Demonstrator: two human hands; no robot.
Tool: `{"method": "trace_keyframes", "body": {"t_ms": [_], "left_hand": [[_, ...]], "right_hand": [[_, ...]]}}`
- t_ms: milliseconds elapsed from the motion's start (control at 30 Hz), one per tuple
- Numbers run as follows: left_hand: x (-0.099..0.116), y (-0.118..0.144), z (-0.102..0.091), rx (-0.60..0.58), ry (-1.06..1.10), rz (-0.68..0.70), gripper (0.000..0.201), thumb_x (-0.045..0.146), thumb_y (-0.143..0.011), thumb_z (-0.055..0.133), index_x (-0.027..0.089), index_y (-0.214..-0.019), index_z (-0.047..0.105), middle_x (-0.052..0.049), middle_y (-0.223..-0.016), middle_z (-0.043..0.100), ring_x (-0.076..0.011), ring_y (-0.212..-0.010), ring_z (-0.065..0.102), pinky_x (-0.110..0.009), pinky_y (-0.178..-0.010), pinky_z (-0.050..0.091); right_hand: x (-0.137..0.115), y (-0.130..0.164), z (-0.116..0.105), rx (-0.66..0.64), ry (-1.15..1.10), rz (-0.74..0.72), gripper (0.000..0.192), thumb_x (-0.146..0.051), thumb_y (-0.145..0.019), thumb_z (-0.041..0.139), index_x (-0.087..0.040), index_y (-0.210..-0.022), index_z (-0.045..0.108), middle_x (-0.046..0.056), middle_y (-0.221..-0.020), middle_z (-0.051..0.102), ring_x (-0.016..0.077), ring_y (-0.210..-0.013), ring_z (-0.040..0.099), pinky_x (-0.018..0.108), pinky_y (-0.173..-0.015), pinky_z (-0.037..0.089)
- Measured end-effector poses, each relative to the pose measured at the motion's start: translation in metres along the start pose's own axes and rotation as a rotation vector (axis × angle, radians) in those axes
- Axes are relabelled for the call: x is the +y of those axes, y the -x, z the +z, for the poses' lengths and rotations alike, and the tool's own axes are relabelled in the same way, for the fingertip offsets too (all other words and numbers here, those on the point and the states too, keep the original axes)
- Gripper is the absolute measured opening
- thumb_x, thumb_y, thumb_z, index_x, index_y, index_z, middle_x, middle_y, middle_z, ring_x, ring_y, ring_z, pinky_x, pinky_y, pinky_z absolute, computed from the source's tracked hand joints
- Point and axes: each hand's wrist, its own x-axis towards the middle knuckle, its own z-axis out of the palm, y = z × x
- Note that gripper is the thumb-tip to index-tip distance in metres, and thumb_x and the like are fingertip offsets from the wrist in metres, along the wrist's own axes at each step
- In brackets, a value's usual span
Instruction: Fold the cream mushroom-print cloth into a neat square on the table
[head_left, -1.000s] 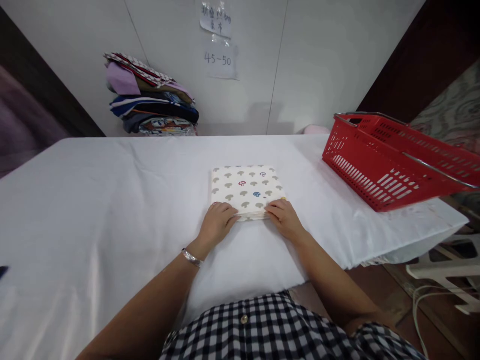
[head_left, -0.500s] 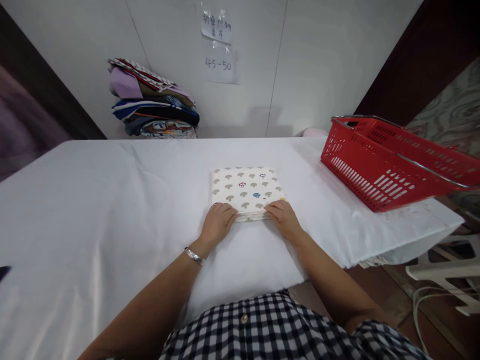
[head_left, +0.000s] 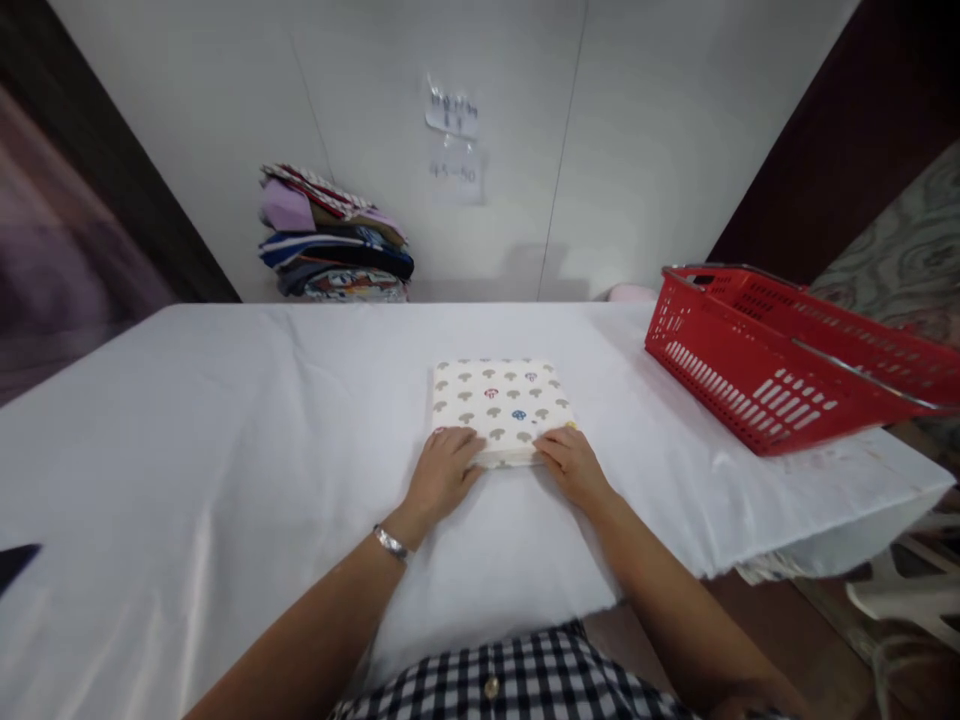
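Observation:
A folded cream tablecloth (head_left: 499, 405) printed with grey, red and blue mushrooms lies as a flat square on the white-covered table (head_left: 262, 440). At its near left corner, my left hand (head_left: 445, 472) has its fingers on top and its thumb by the front edge, closed on the layers. My right hand (head_left: 574, 465) grips the near right corner, fingertips on the upper face. A silver bracelet circles my left wrist. The parts of the corners under both hands are hidden.
A red plastic basket (head_left: 750, 380) with metal handles stands on the table's right side. At the back left rises a stack of folded fabrics (head_left: 337, 245). Paper signs (head_left: 454, 140) hang on the wall. A dark object (head_left: 15, 565) shows at the left edge.
The view has tipped up, so everything sits lower in it. My left fingers have moved further onto the cloth's top, with the thumb more apart. The right hand stays at its corner.

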Motion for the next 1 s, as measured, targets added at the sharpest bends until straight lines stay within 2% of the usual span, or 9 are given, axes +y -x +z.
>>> {"method": "trace_keyframes", "body": {"t_ms": [67, 300, 433, 567, 700, 767, 900, 1000], "left_hand": [[0.0, 0.003, 0.002, 0.004, -0.027, 0.007, 0.031, 0.023, -0.084, 0.056, 0.023, -0.115, 0.059, -0.009, -0.124, 0.057, -0.0268, -0.118, 0.047, -0.048, -0.1, 0.034], [0.0, 0.004, 0.005, -0.019, -0.012, 0.028, 0.033, 0.013, -0.088, 0.046, 0.024, -0.117, 0.059, -0.006, -0.122, 0.059, -0.0218, -0.112, 0.05, -0.045, -0.096, 0.038], [0.002, 0.004, 0.003, -0.034, 0.009, 0.011, 0.032, 0.015, -0.09, 0.044, 0.025, -0.116, 0.06, -0.006, -0.121, 0.06, -0.0221, -0.111, 0.05, -0.045, -0.096, 0.038], [0.006, 0.003, -0.001, -0.049, 0.049, -0.008, 0.032, 0.016, -0.09, 0.044, 0.026, -0.115, 0.06, -0.006, -0.121, 0.06, -0.0219, -0.11, 0.051, -0.045, -0.096, 0.037], [0.007, 0.003, -0.005, 0.001, 0.169, -0.034, 0.024, 0.022, -0.089, 0.048, 0.025, -0.107, 0.063, -0.006, -0.114, 0.062, -0.0205, -0.108, 0.052, -0.043, -0.096, 0.038], [0.004, 0.003, -0.005, 0.088, 0.234, -0.117, 0.021, 0.027, -0.09, 0.047, 0.024, -0.101, 0.065, -0.006, -0.109, 0.063, -0.0197, -0.107, 0.053, -0.041, -0.095, 0.04], [-0.009, 0.004, 0.001, 0.285, 0.307, -0.461, 0.023, 0.031, -0.087, 0.05, 0.022, -0.104, 0.062, -0.006, -0.113, 0.059, -0.0194, -0.106, 0.054, -0.036, -0.091, 0.045], [-0.018, 0.005, 0.007, 0.266, 0.368, -0.697, 0.033, 0.033, -0.084, 0.052, 0.02, -0.114, 0.056, -0.008, -0.117, 0.055, -0.0178, -0.095, 0.058, -0.033, -0.083, 0.048]], "right_hand": [[-0.001, 0.001, 0.001, 0.001, -0.003, 0.0, 0.021, -0.021, -0.092, 0.047, -0.02, -0.101, 0.066, 0.008, -0.096, 0.063, 0.0202, -0.089, 0.054, 0.038, -0.08, 0.042], [0.004, 0.005, 0.009, 0.041, 0.011, -0.03, 0.022, -0.021, -0.092, 0.046, -0.021, -0.105, 0.064, 0.008, -0.098, 0.063, 0.0211, -0.091, 0.056, 0.039, -0.08, 0.044], [0.003, 0.006, 0.006, 0.033, 0.006, -0.021, 0.023, -0.021, -0.092, 0.045, -0.022, -0.103, 0.065, 0.008, -0.097, 0.064, 0.0216, -0.091, 0.058, 0.038, -0.077, 0.046], [0.0, 0.008, 0.004, 0.018, -0.06, 0.025, 0.024, -0.024, -0.091, 0.046, -0.022, -0.107, 0.064, 0.009, -0.101, 0.063, 0.0225, -0.095, 0.057, 0.04, -0.08, 0.047], [0.003, 0.014, 0.008, 0.054, -0.175, 0.096, 0.024, -0.029, -0.091, 0.047, -0.023, -0.104, 0.066, 0.008, -0.103, 0.064, 0.0226, -0.097, 0.057, 0.043, -0.087, 0.046], [0.006, 0.016, 0.009, 0.139, -0.228, 0.179, 0.024, -0.033, -0.09, 0.048, -0.023, -0.098, 0.068, 0.008, -0.104, 0.064, 0.0229, -0.101, 0.057, 0.045, -0.091, 0.045], [0.019, 0.015, 0.008, 0.349, -0.315, 0.511, 0.033, -0.044, -0.082, 0.053, -0.02, -0.098, 0.069, 0.01, -0.115, 0.061, 0.0244, -0.11, 0.053, 0.041, -0.093, 0.045], [0.031, 0.01, 0.004, 0.289, -0.442, 0.797, 0.051, -0.052, -0.078, 0.054, -0.017, -0.114, 0.061, 0.011, -0.119, 0.059, 0.0237, -0.105, 0.057, 0.034, -0.083, 0.049]]}}
